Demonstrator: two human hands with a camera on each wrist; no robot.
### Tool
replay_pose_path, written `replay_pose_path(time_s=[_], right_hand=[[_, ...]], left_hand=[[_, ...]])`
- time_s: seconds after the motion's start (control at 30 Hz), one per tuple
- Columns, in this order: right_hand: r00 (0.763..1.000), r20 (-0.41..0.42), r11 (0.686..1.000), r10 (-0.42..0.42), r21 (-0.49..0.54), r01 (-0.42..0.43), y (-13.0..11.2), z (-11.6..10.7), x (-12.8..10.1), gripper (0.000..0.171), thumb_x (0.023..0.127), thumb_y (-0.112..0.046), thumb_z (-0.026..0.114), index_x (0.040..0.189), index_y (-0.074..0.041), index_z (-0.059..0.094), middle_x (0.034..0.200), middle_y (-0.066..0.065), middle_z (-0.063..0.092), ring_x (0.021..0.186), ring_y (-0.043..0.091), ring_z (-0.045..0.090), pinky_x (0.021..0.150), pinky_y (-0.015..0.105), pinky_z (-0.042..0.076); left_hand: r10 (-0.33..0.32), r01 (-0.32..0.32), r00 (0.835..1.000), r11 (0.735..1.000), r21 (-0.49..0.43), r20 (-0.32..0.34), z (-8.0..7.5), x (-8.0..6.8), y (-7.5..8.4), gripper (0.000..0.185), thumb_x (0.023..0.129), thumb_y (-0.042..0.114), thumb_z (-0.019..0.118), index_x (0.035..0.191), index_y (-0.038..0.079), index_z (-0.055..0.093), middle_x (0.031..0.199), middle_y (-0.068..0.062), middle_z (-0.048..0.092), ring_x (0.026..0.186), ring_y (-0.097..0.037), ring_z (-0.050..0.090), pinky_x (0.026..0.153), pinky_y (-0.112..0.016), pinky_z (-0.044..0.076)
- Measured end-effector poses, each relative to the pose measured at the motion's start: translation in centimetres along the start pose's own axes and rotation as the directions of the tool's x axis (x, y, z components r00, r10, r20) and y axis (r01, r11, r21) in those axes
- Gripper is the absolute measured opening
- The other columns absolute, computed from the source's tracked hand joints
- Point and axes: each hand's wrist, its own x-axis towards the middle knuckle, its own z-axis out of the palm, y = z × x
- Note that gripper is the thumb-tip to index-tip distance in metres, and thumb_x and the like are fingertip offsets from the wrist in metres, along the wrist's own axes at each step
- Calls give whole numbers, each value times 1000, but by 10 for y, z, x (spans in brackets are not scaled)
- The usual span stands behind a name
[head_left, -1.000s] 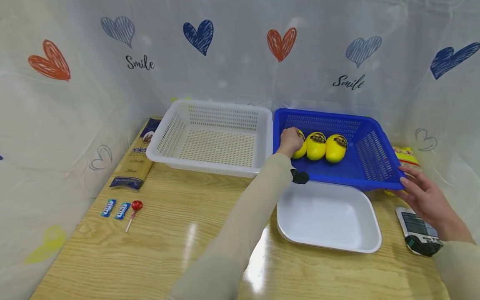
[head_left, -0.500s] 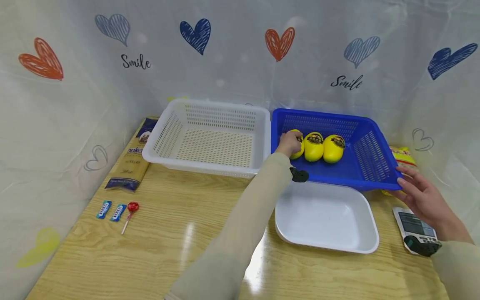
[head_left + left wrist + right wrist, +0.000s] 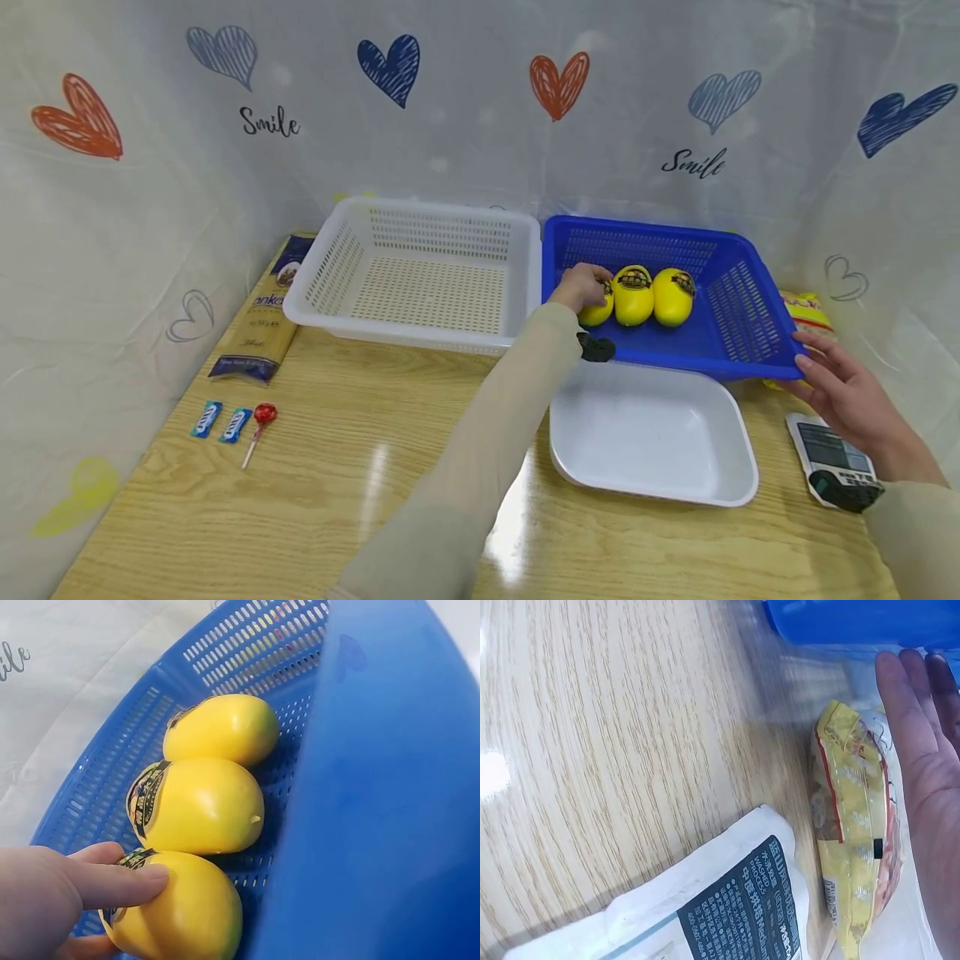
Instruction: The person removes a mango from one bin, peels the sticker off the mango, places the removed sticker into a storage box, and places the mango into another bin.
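Three yellow lemon-shaped fruits lie in a row inside the blue basket (image 3: 750, 350). My left hand (image 3: 581, 286) grips the leftmost fruit (image 3: 597, 313), fingers and thumb curled round it; the left wrist view shows the same fruit (image 3: 184, 915) under my fingers, with the middle fruit (image 3: 199, 806) and the far fruit (image 3: 225, 727) beside it. My right hand (image 3: 840, 387) has straight fingers resting on the basket's near right corner; the right wrist view shows its palm (image 3: 930, 757) below the blue rim (image 3: 855, 619).
A white basket (image 3: 315, 287) stands left of the blue one, a white tray (image 3: 742, 479) in front. Left side: a pasta packet (image 3: 262, 325), two blue candies (image 3: 221, 421), a red lollipop (image 3: 262, 417). Right: a yellow snack bag (image 3: 855, 847), a white packet (image 3: 735, 915).
My left hand has closed further round the leftmost fruit and drawn it slightly toward the basket's near side. The right hand stays at the basket's corner.
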Motion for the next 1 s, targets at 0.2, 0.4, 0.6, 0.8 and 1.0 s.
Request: replay_pose_path(time_s=[0.2,0.4,0.6,0.8,1.0], right_hand=[[1000,5,1000,1,7,-1,-1,0,0,45,104,2,33,147,-10,38,130,-2,59,105,14,66,81,29,56],[999,-12,999,32,-13,-32,-1,-1,1,47,104,1,34,150,-13,36,131,-5,58,106,12,66,81,28,56],[999,-23,999,36,-28,-36,-1,0,-1,48,104,0,35,151,-14,35,132,-6,57,106,10,65,81,28,56],[999,-30,998,38,-54,-40,-2,2,-2,49,104,-2,36,151,-15,34,133,-8,55,107,8,64,81,27,55],[998,-37,998,41,-45,-43,-3,3,-1,48,104,-1,37,150,-14,35,130,-7,57,105,10,65,80,27,56]], left_hand=[[-11,11,1000,1000,-28,1,-2,-1,0,39,88,-3,68,119,20,72,150,0,45,148,-19,15,109,-36,37],[-33,33,999,998,-46,-3,-1,1,0,35,87,-2,70,115,19,73,156,-2,34,148,-18,12,107,-38,40],[-18,18,1000,999,-34,-14,1,1,-1,36,87,-1,70,117,20,73,151,-3,41,145,-17,23,104,-36,43],[-16,15,1000,999,-33,-18,0,0,-1,37,86,-1,71,117,20,73,146,-5,43,135,-20,37,99,-36,47],[9,-10,999,1000,-23,-36,0,-1,0,37,85,2,74,117,21,73,143,-4,47,133,-18,38,100,-34,46]])
